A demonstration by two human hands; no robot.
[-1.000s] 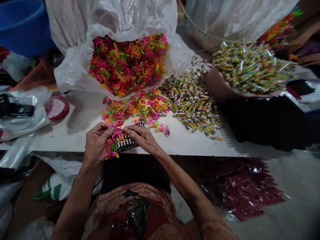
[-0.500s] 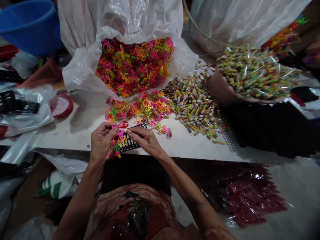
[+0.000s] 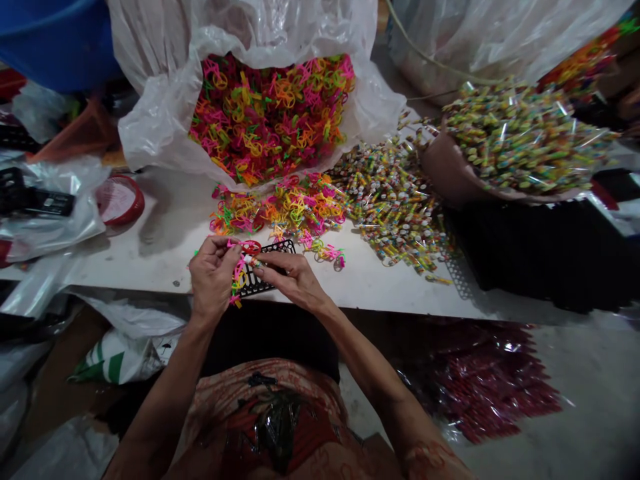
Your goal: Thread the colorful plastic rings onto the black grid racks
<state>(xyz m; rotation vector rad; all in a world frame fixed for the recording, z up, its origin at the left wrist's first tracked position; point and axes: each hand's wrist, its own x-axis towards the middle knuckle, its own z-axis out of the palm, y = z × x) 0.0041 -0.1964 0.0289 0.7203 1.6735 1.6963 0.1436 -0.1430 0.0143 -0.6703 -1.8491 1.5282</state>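
Note:
My left hand (image 3: 213, 277) is closed, thumb against fingers, on a pink plastic piece (image 3: 239, 268). A red ring-shaped piece (image 3: 251, 247) and a few yellow and green ones show right beside it. My right hand (image 3: 293, 272) pinches a small printed tube (image 3: 253, 261), its white end meeting the pink piece. Whether the two are joined I cannot tell. Beneath both hands a black slotted plastic tray (image 3: 261, 285) lies at the table's front edge. Beyond it are a loose heap of bright plastic pieces (image 3: 300, 210) and, to the right, a heap of printed tubes (image 3: 400, 223).
An open white plastic bag (image 3: 155, 130) full of coloured pieces stands behind. To the right are a pinkish container (image 3: 440, 170) heaped with tubes and a black stack (image 3: 540, 257). A red tape roll (image 3: 135, 207) lies left, near a blue tub (image 3: 55, 47).
The view has shifted slightly. My left hand has moved a little to the right, closer to my right hand, and covers more of the pieces beside it. Both hands keep their pinch.

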